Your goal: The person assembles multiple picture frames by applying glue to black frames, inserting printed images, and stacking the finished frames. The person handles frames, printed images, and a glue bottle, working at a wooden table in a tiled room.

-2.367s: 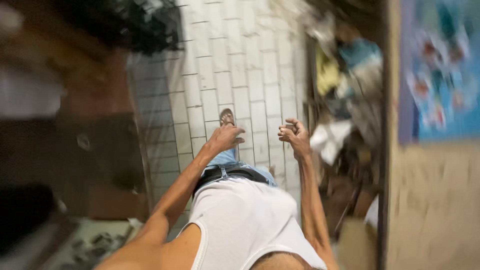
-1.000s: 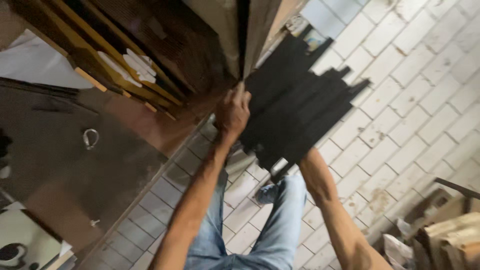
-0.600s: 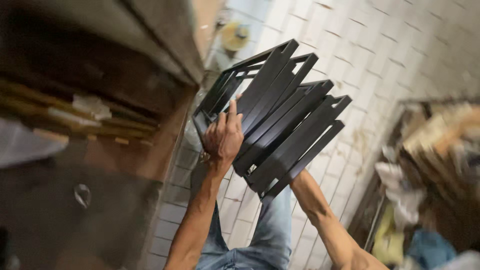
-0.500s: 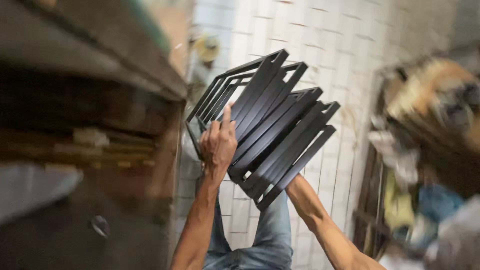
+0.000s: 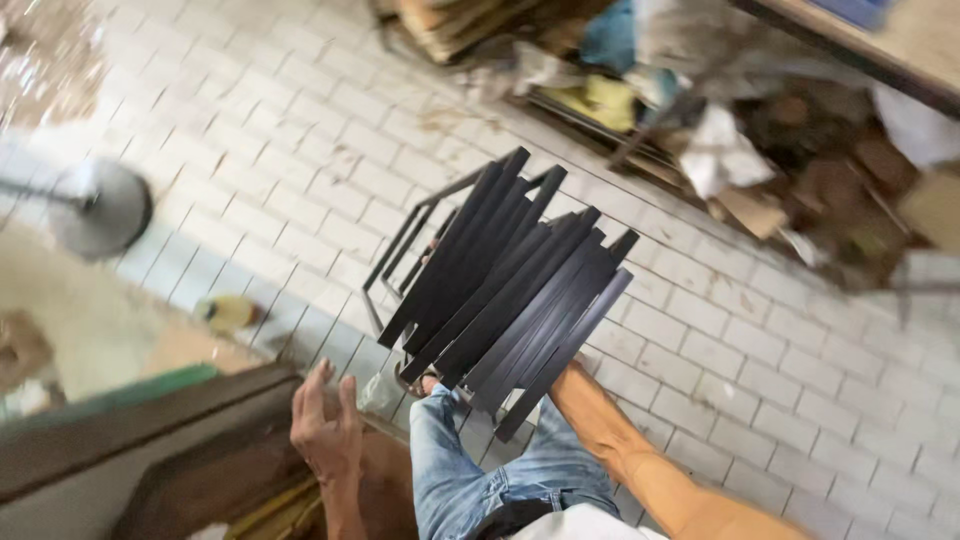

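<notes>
Seen from above, over a floor of pale rectangular tiles point(image 5: 800, 400). A fanned stack of black metal frames point(image 5: 510, 300), flat dark bars overlapping like slats, held up in the air in front of the body, above the knees in blue jeans point(image 5: 470, 480). Right forearm reaching up beneath the lower right end of the stack; right hand itself hidden behind the bars, so grip not visible and cannot tell whether the fingers are clenched or loose, though the stack appears carried from that side. Left hand point(image 5: 325, 430) lower left, well apart from the frames, palm turned away, fingers point(image 5: 318, 385) spread and released, grasping nothing, hovering just above a dark brown wooden surface point(image 5: 200, 470) with a green edge. A thinner wire-like outline of one frame jutting out at the stack's upper left, empty in the middle, tiles visible through it. A foot in a sandal point(image 5: 420, 380) just below the stack's lower end. On the floor to the left, a small yellowish bottle point(image 5: 228, 313) lying on its side, near the wooden surface. Farther left, a round grey base point(image 5: 100, 208) of some stand, blurred. Along the top right, a cluttered heap point(image 5: 720, 130) of cardboard, crumpled paper, cloth in yellow and blue, and scrap under a bench edge.
</notes>
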